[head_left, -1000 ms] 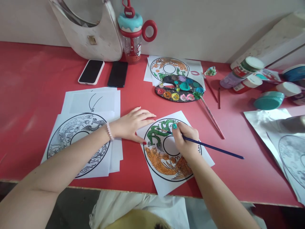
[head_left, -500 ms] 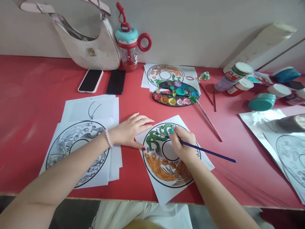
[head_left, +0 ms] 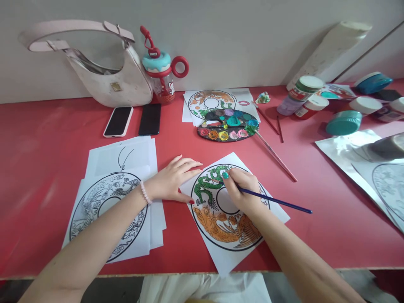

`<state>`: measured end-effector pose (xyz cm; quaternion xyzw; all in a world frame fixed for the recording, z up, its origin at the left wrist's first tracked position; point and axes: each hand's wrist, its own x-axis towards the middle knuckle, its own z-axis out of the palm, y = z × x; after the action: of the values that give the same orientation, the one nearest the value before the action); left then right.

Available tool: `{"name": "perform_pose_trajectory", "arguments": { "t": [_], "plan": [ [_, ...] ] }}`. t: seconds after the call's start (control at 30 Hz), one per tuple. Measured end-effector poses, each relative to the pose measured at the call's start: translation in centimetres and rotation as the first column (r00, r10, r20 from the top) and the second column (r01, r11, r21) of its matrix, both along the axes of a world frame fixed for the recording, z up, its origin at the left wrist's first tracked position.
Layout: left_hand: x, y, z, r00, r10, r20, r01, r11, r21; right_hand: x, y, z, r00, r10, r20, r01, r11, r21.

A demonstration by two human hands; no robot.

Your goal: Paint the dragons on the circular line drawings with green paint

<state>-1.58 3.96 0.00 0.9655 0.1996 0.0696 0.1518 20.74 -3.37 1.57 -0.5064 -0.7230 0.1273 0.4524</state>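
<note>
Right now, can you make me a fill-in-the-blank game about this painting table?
1. The right hand holds a brush with a ____ handle.
2. On the paper under that brush, the dragon is coloured ____.
3. The bird below the dragon is coloured ____.
4. The black phone lies to the ____ of the white-edged phone.

Missing words: blue; green; orange; right.

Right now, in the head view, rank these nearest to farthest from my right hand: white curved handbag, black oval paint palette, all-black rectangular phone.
From your right hand:
1. Black oval paint palette: ahead.
2. All-black rectangular phone: ahead, left.
3. White curved handbag: farther left, near wall.
</note>
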Motion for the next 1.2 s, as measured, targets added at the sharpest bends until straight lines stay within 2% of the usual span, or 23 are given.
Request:
{"name": "perform_pose_trajectory", "arguments": {
  "t": [0.3,0.6,1.2],
  "plan": [
    [0.05,-0.02,0.34,1.000,-0.002,-0.015,0.001,1.000,-0.027,0.12,0.11,-0.08,0.999,0.038,0.023,-0.038,0.999,0.014],
    [0.07,-0.01,0.28,1.000,0.003,-0.031,-0.004,1.000,-0.015,0.03,0.28,-0.22,1.000,0.013,0.022,-0.013,1.000,0.008],
    [0.10,0.03,0.27,0.999,0.000,-0.041,0.000,1.000,-0.012,0.77,-0.18,0.09,0.997,0.028,-0.066,-0.027,0.999,0.018]
  ]
}}
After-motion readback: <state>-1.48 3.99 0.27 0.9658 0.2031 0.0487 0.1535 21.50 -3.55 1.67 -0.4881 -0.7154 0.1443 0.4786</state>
